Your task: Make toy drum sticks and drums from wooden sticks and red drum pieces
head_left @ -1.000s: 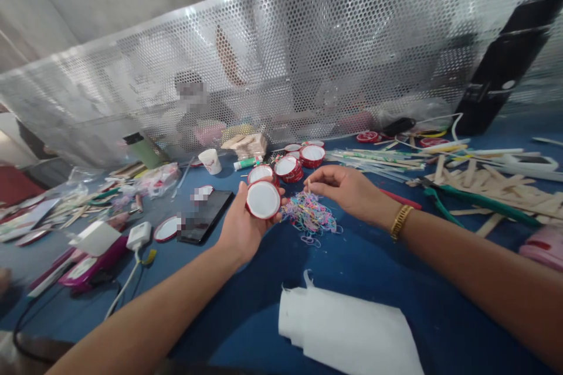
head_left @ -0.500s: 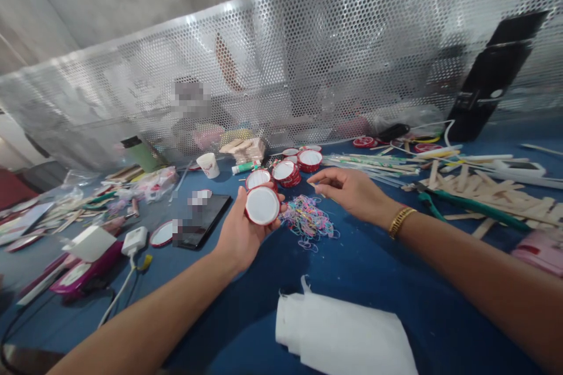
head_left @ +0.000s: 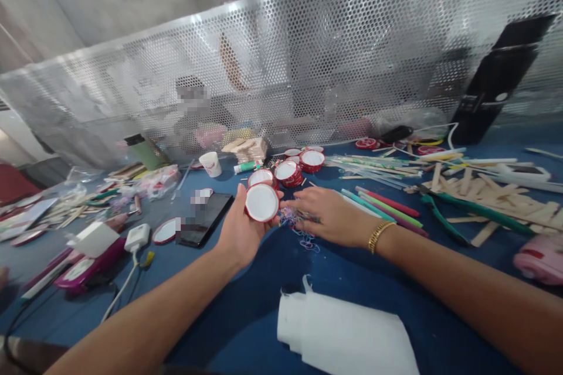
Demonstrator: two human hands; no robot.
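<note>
My left hand holds a small round drum-like piece with a red rim and a white face turned up toward me. The fingers are wrapped under it and the thumb lies along its left side. Just to the right, my right hand, with a gold bracelet at the wrist, reaches palm down over a loose heap of coloured rubber bands. Its fingers are stretched out and apart, and part of the heap is hidden under them. More red-rimmed round pieces are stacked right behind both hands.
White folded cloth lies in front. Coloured pens, green-handled pliers and wooden sticks are on the right. A phone, a paper cup and a charger lie left. A perforated metal panel stands behind.
My right hand has gone from a pinch on a small thin stick to stretched fingers, moving left and down over the rubber bands. My left hand still holds the round piece.
</note>
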